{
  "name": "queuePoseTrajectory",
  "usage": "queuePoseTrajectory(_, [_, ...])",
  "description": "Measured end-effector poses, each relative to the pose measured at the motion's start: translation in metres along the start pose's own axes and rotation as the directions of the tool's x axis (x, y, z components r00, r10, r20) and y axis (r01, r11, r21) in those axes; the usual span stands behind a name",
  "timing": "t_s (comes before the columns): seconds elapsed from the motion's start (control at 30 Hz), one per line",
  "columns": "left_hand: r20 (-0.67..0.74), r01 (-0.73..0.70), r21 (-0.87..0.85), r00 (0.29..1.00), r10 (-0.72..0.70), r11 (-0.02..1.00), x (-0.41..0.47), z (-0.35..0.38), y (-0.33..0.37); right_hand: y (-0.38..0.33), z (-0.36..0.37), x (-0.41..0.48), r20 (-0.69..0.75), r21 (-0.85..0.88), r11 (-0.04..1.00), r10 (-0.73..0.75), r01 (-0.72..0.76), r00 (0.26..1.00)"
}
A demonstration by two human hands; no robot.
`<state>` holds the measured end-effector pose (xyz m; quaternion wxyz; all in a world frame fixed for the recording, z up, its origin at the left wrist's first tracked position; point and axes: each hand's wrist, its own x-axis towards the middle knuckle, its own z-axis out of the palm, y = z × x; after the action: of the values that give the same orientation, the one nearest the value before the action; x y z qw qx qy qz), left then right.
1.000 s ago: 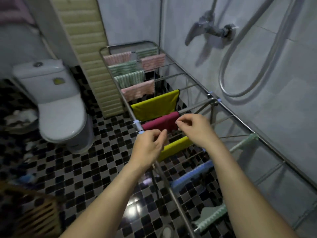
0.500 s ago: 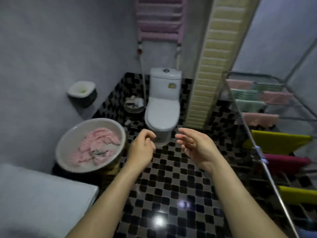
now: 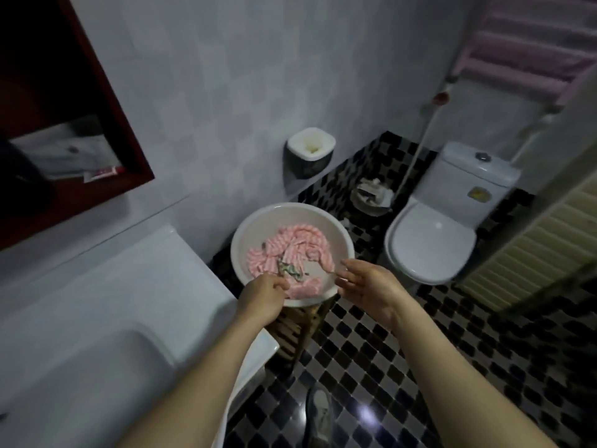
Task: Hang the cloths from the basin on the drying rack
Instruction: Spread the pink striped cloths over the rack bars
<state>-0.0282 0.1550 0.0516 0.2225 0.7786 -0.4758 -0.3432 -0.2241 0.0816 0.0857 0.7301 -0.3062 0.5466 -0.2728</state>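
A white basin stands on a wooden stool and holds several pink striped cloths with a small green cloth among them. My left hand is at the basin's near rim, its curled fingers pinching the edge of the green cloth. My right hand hovers over the basin's right rim, fingers spread and holding nothing. The drying rack is out of view.
A white washbasin counter fills the left. A toilet stands to the right, with a small bin beside it and a wall holder above. A shoe lies on the black checkered floor.
I have turned left from the drying rack to the basin. Both hands left the red cloth on the rack and reached the basin; the left now pinches the green cloth.
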Motion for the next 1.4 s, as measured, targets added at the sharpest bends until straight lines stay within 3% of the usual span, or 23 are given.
queuePoseTrajectory(0.23, [0.081,0.112,0.064,0.990,-0.117,0.992,0.088,0.046,-0.006,-0.016,0.000,0.152,0.030,-0.331,0.939,0.105,-0.089,0.994])
queuePoseTrajectory(0.5, [0.224,0.195,0.270,0.940,-0.259,0.943,0.152,0.096,-0.020,-0.006,0.001,0.247,-0.006,-0.543,0.811,0.255,-0.217,0.967])
queuePoseTrajectory(0.63, [0.083,0.296,0.275,0.941,-0.329,0.915,0.160,0.105,-0.029,0.001,0.007,0.276,0.007,-0.669,0.720,0.255,-0.185,0.967])
queuePoseTrajectory(0.7, [-0.028,0.329,0.178,0.944,-0.329,0.928,0.165,0.104,-0.036,0.005,0.013,0.283,0.000,-0.702,0.687,0.260,-0.185,0.966])
queuePoseTrajectory(0.77, [-0.099,0.368,-0.069,0.922,-0.373,0.927,0.167,0.097,-0.041,0.010,0.016,0.285,-0.013,-0.712,0.677,0.256,-0.189,0.966])
queuePoseTrajectory(0.87, [-0.204,0.394,-0.466,0.824,-0.529,0.792,0.172,0.080,-0.038,0.016,0.017,0.294,-0.020,-0.727,0.661,0.250,-0.185,0.968])
queuePoseTrajectory(0.97, [-0.251,0.299,-0.675,0.767,-0.591,0.675,0.175,0.061,-0.031,0.007,0.022,0.291,-0.024,-0.653,0.738,0.205,-0.171,0.978])
queuePoseTrajectory(1.1, [-0.207,0.182,-0.838,0.766,-0.608,0.514,0.182,0.043,-0.020,-0.017,0.024,0.279,0.030,-0.210,0.941,0.279,-0.267,0.960])
queuePoseTrajectory(1.13, [-0.192,0.175,-0.837,0.794,-0.577,0.519,0.183,0.040,-0.015,-0.024,0.025,0.275,0.081,-0.074,0.948,0.315,-0.309,0.946])
queuePoseTrajectory(1.2, [-0.186,0.147,-0.768,0.880,-0.437,0.623,0.185,0.039,-0.002,-0.039,0.023,0.268,0.205,0.110,0.913,0.365,-0.392,0.908])
queuePoseTrajectory(1.3, [-0.170,0.048,-0.589,0.969,-0.182,0.806,0.187,0.044,0.015,-0.057,0.021,0.252,0.365,0.141,0.892,0.356,-0.429,0.860])
queuePoseTrajectory(1.4, [-0.242,-0.090,-0.511,0.969,-0.043,0.855,0.189,0.043,0.033,-0.072,0.024,0.238,0.459,0.100,0.914,0.309,-0.394,0.833])
